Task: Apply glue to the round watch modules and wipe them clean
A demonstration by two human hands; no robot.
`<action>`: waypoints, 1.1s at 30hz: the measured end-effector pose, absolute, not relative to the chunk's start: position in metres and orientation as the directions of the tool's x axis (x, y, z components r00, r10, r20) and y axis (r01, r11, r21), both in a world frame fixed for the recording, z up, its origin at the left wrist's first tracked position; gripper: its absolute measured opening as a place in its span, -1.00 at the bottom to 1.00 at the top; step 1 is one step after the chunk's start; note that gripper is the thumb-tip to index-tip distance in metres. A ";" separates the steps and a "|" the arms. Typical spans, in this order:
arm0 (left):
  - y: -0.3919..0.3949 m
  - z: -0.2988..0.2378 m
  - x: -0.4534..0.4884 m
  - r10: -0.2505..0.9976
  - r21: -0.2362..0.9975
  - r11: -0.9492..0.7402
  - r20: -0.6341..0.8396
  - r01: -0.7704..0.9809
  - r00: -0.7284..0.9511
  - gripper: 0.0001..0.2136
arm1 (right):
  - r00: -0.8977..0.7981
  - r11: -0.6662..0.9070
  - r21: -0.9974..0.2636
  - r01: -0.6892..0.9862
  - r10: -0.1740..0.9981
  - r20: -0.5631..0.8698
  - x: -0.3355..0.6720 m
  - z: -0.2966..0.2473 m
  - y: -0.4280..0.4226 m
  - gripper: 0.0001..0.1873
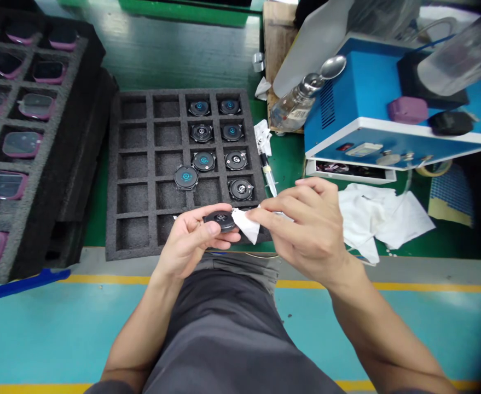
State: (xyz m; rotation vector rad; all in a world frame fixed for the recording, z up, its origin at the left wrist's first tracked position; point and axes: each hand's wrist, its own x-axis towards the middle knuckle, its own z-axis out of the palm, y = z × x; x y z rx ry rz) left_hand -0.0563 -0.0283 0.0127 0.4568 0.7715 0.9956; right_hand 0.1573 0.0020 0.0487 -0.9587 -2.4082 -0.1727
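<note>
My left hand grips a round black watch case by its edges, over the near side of a dark foam tray. Pinched in my right hand is a white wipe, which touches the right edge of the watch case. Several round watch cases sit in the tray's right-hand compartments. One more watch case rests on the dividers, out of any compartment. A syringe lies on the green bench just beyond my right hand.
Stacked foam trays with purple-framed square watches stand at left. A blue machine occupies the right, with a glass bottle beside it. Crumpled white wipes lie in front. The bench edge runs close to my body.
</note>
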 end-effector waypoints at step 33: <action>-0.029 0.014 -0.055 0.878 0.672 0.479 -0.367 -0.564 0.308 -0.55 | -0.572 0.721 -0.118 0.683 0.628 0.528 0.159 0.047 0.001 -0.69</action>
